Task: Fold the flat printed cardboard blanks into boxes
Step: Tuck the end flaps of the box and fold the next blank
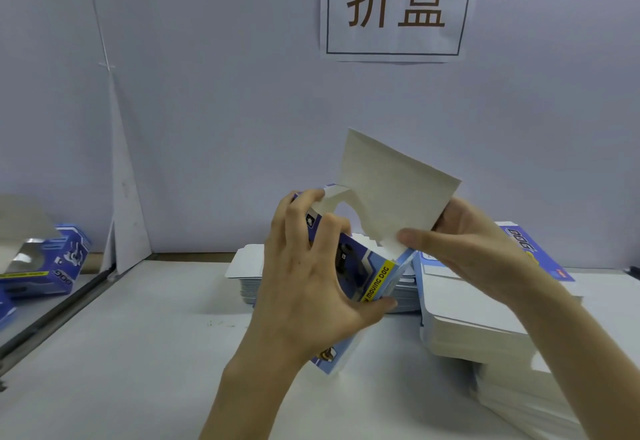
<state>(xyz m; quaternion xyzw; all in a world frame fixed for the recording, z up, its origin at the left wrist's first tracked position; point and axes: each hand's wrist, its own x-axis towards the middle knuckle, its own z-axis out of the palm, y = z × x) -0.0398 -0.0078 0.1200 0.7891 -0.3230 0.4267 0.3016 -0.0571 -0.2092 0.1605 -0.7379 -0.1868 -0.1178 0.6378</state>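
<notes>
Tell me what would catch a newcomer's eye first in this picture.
Front and centre, the left hand and the right hand hold a half-folded blue printed box above the white table, its pale flap sticking up. High on the wall behind hangs a paper sign with two large brown characters. Stacks of flat blanks lie to the right.

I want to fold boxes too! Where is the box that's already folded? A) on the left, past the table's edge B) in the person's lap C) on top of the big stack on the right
A: the finished blue box sits far left beyond the table edge, while the right stack of flat blanks holds only unfolded sheets.
</notes>
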